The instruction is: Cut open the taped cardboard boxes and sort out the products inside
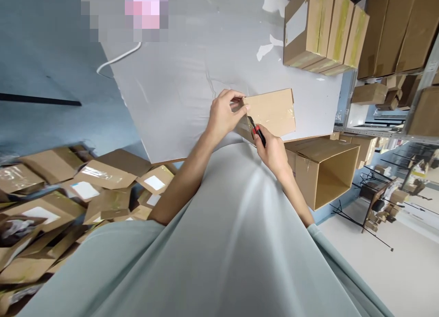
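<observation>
A small brown cardboard box (272, 110) lies on the pale table in front of me, with clear tape glinting near its right end. My left hand (226, 107) grips the box's left end, thumb and fingers closed at its upper corner. In my right hand (272, 151) is a red and black utility knife (259, 133), held by its handle. Its blade tip points up and left, at the box's left edge just below my left thumb. I cannot tell how deep the blade sits.
Three taped cartons (324, 33) stand at the table's (171, 88) back right. An open carton (322, 163) sits beyond the near right edge. Opened boxes (106, 173) pile up on the floor at left. A metal shelf (377, 133) with boxes stands right. A white cable (118, 58) hangs over the left edge.
</observation>
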Tool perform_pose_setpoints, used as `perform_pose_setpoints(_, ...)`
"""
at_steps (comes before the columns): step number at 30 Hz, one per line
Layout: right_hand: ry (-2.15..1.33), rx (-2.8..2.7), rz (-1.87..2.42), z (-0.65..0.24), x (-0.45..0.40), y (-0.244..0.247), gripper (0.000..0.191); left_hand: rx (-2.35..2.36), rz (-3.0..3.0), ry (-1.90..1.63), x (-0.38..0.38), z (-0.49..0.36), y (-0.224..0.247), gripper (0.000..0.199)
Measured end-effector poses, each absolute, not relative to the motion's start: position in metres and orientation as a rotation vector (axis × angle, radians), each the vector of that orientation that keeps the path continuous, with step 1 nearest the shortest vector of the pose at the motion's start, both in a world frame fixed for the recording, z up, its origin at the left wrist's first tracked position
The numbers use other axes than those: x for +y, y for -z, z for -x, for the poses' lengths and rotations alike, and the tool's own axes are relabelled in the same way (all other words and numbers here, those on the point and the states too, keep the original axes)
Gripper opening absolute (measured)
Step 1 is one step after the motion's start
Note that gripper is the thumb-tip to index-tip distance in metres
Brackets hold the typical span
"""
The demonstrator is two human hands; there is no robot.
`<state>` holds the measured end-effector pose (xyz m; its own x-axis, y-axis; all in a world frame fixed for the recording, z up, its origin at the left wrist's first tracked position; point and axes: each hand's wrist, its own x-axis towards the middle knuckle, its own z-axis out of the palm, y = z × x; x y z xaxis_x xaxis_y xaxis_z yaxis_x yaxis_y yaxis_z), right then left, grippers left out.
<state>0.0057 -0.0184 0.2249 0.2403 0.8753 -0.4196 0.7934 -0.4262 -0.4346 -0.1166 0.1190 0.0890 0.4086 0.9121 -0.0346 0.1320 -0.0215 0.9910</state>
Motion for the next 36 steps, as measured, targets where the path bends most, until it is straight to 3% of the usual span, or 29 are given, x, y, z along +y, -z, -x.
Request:
perform_pose_setpoints(8,-0.917,-1.562,2.457,0.005,-0.018,-0.225,0.042,0.971,-1.469,-0.845,0.116,0.114,-0.086,0.024)
perform_pose_setpoints(17,-0.952,-1.628,2.844,0.033,0.004,-0.239,0.046,0.995,-1.469,-0.869,0.111,0.109,-0.082,0.023)
perform_pose_setpoints(36,-0.995,-1.799,2.742,0.018,-0.011,-0.238,0.037,1.074,-1.507,-0.857,0.102,0.111,-0.083,0.025)
